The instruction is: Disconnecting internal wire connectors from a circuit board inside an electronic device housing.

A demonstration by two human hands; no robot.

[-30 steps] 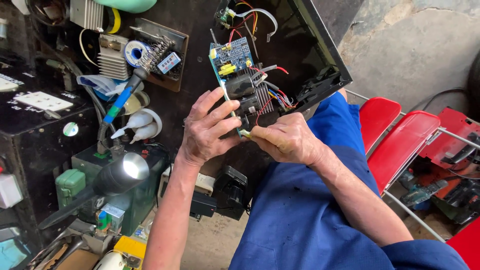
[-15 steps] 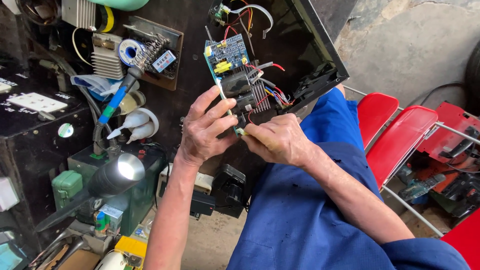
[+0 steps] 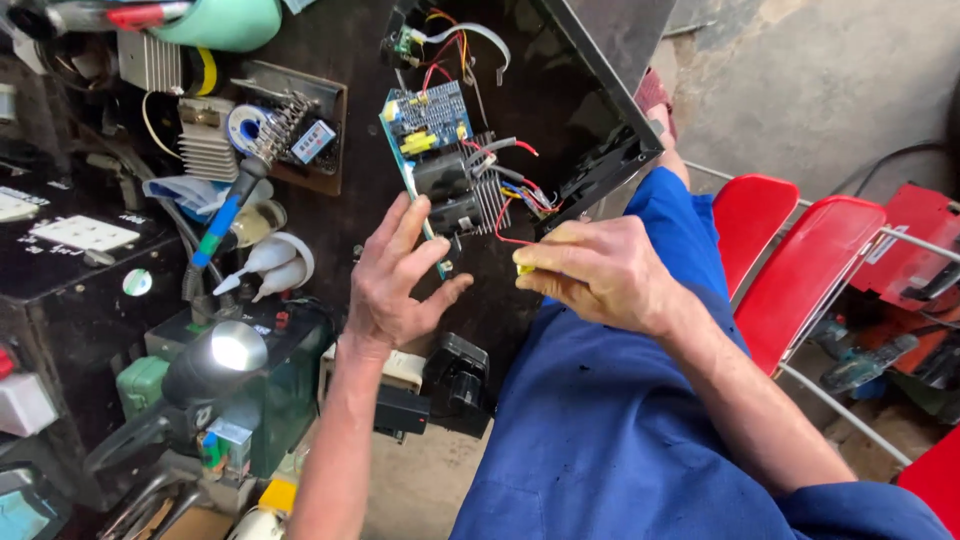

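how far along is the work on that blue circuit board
Done: the blue circuit board lies bare on the dark bench, wires and heat sink attached. In hand: the left hand steadies the board's edge with open fingers; the right hand pinches a small yellow piece. Left: that piece isn't on the board yet.

Dark, cluttered bench [image 3: 330, 60] under everything. On it, near the middle: a blue circuit board [image 3: 428, 118] with a black finned heatsink [image 3: 488, 195] and coloured wires [image 3: 525, 192], resting against an open black metal case [image 3: 600, 120]. To the left: a soldering iron with blue grip [image 3: 228, 215] in a coiled stand [image 3: 283, 122], a ribbed aluminium heatsink [image 3: 207, 140], two white nozzle bottles [image 3: 268, 268], a green box [image 3: 270, 390] and a lit lamp head [image 3: 215, 355]. At the near edge: a black adapter block [image 3: 455, 385]. Top left: a pale green rounded container [image 3: 215, 20].
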